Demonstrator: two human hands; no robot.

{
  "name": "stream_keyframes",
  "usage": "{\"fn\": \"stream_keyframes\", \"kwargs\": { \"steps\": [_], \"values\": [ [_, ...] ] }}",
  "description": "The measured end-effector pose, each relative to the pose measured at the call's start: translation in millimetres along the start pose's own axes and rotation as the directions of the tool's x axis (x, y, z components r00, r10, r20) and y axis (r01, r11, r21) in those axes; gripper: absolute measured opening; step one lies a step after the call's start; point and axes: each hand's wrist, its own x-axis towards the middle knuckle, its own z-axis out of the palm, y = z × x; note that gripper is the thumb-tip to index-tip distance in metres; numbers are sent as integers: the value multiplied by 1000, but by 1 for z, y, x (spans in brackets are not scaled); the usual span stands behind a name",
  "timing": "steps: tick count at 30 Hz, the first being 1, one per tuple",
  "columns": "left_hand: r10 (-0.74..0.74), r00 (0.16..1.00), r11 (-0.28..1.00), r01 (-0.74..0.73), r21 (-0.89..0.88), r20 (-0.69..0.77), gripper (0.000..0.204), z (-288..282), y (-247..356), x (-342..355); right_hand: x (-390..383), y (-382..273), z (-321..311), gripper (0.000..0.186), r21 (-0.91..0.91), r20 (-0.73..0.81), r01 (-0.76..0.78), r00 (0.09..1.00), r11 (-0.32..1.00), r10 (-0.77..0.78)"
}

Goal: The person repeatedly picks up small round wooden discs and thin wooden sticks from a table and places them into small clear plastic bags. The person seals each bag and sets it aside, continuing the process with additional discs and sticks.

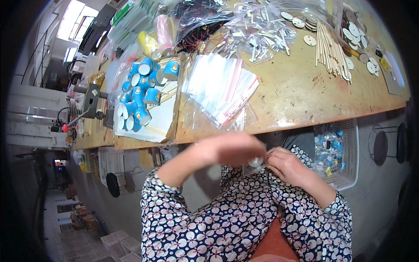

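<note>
plastic bag [249,169], one, between two hands [233,148] [286,165]

This looks like a workshop where small parts are kept in bulk. The worn wooden desk [297,102] carries blue cups [139,94] at left, clear bags [218,85] mid-desk, and thin sticks [331,54] and pale discs [354,30] at far right. A lever press [91,101] stands at left. Stools [113,185], a crate [354,163] of bagged pieces and cartons [85,218] occupy the grey floor [130,207].
</note>
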Motion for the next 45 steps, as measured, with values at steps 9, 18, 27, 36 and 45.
{"fn": "stream_keyframes", "kwargs": {
  "steps": [9,18,27,36,45],
  "values": [
    [-169,209,654,755,49,-963,30,-196,-229,-35,2,-16,-11,9,-91,-18,11,1000,996,-13],
    [-664,345,495,868,-44,-663,43,-240,-247,-41,-17,0,-13,12,-76,-146,-31,989,997,20],
    [-463,293,802,539,-255,-837,13,-208,-247,-102,-13,-13,-21,11,-272,-186,-128,979,954,78],
    [-326,358,852,512,-108,-875,25,-177,-204,-102,-17,-22,-15,14,-313,-131,-124,988,941,87],
    [-590,418,544,-425,-723,-690,17,-206,-177,-97,-15,-36,-23,14,-339,-147,-135,985,931,89]
  ]
}}
